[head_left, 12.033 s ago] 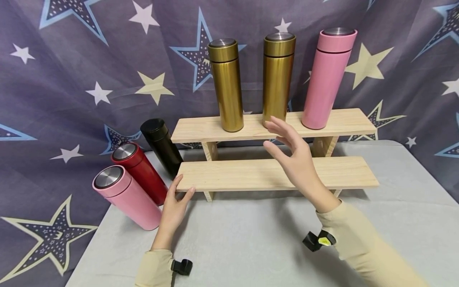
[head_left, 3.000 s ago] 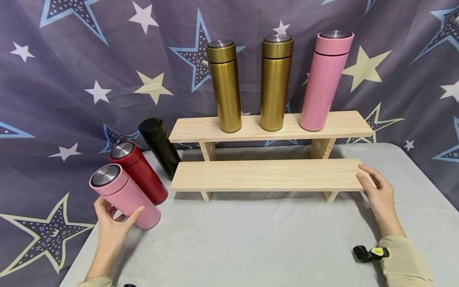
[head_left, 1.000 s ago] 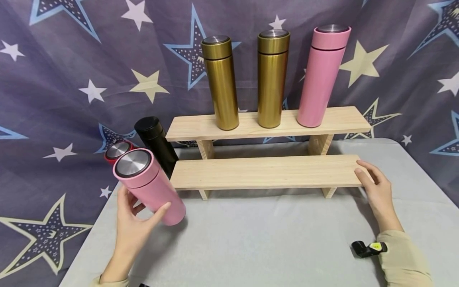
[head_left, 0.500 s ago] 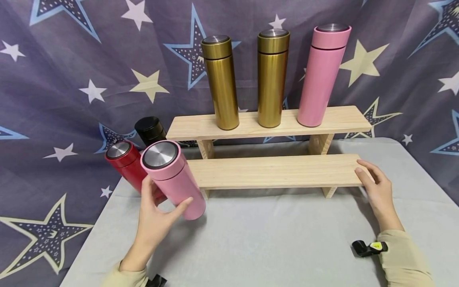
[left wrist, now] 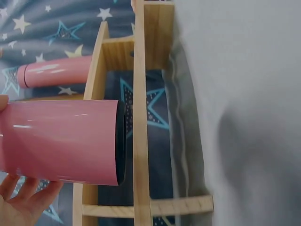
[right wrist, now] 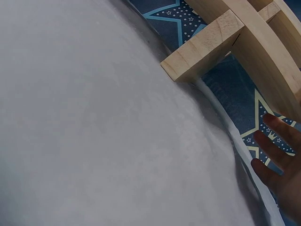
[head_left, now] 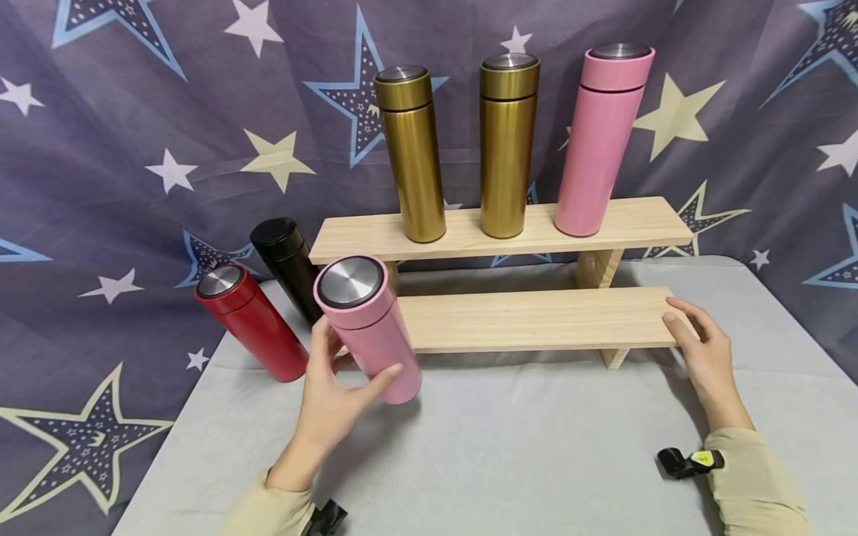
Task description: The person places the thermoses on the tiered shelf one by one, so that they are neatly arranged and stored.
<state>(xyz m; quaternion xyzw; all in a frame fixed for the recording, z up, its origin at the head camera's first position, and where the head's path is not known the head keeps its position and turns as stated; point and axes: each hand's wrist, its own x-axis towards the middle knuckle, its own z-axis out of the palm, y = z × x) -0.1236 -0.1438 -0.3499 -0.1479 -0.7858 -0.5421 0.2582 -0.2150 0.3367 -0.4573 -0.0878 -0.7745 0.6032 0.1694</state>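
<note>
Head view: the left hand (head_left: 331,402) grips a pink bottle (head_left: 375,342) above the table (head_left: 509,447), before the lower shelf (head_left: 536,320), towards its left end — a red bottle (head_left: 255,324) and a black bottle (head_left: 284,260) stand to the left. The right hand (head_left: 709,365) touches the shelf's right end. Left wrist view: the pink bottle's dark base (left wrist: 121,143) is clear of the table. Right wrist view: the right hand's fingers (right wrist: 273,150) are spread apart.

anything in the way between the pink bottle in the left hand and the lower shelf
Nothing visible stands between the held pink bottle and the lower shelf. The red bottle and black bottle are off to the left, and the right hand is at the shelf's far right end.
</note>
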